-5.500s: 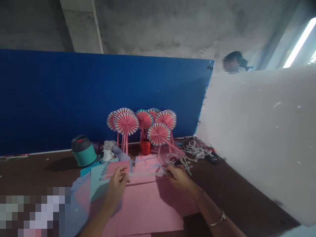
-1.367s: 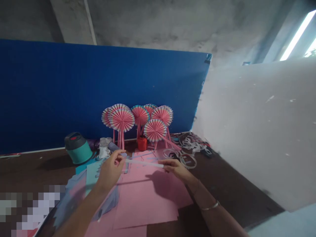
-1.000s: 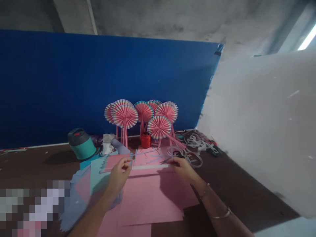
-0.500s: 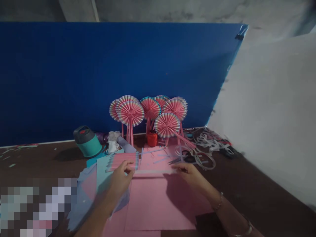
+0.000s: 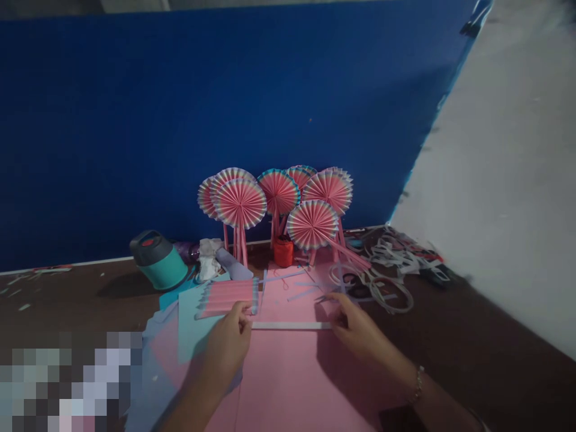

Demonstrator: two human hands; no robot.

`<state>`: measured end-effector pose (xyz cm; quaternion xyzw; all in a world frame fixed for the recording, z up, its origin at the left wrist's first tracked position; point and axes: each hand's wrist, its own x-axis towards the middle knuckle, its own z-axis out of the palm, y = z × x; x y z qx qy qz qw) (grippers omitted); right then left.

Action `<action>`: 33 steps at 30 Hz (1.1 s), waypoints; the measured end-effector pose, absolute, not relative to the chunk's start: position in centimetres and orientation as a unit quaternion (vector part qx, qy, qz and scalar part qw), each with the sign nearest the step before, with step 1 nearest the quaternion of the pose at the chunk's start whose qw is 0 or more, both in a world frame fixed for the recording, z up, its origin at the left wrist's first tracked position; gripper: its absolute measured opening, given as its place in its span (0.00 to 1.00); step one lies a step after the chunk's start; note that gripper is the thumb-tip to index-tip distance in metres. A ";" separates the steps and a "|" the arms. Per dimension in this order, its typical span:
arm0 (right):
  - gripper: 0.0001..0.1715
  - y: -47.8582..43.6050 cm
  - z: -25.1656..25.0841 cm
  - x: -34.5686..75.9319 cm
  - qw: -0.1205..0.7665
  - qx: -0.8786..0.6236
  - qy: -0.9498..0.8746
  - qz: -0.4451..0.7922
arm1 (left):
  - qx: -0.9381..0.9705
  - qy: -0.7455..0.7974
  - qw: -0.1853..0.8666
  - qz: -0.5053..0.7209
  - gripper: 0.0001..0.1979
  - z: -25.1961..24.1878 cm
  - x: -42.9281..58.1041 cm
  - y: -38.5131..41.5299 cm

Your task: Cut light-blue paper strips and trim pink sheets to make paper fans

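Note:
A narrow white strip (image 5: 290, 326) runs straight between my two hands, crossing the pink paper sheet (image 5: 288, 375). My left hand (image 5: 227, 339) is closed on the strip's left end, thumb and fingers pinched. At the other end, my right hand (image 5: 357, 327) pinches the strip too, its fingers curled. Beside my left fingers lies a pleated pink piece of paper (image 5: 228, 298) with blue-grey edges, over a light blue sheet (image 5: 189, 336). Scissors (image 5: 355, 286) rest just beyond my right hand, their blades partly hidden by it.
Several round pleated paper fans (image 5: 240, 204) stand against the blue board (image 5: 180, 108). A red spool (image 5: 283, 252) sits before them. On the left is a teal container with a dark lid (image 5: 162, 267). Paper scraps (image 5: 400, 258) heap at the right, near the pale wall (image 5: 504, 198).
Both hands have come slightly lower and to the right in the view, with the strip between them. The strip now looks narrower and flatter. The camera has tilted downward.

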<state>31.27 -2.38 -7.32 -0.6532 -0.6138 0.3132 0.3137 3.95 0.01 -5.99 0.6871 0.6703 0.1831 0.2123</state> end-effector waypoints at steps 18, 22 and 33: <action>0.31 -2.2 -8.0 31.2 0.292 -0.676 -0.612 0.288 | 0.706 0.673 0.163 0.145 0.18 -6.3 4.3 -0.1; 0.30 -2.1 -8.3 31.2 0.285 -0.681 -0.610 0.287 | 0.714 0.665 0.155 0.153 0.18 -6.3 4.3 -0.1; 0.30 -2.0 -7.7 30.9 0.262 -0.701 -0.594 0.295 | 0.720 0.662 0.139 0.156 0.16 -6.9 4.1 0.1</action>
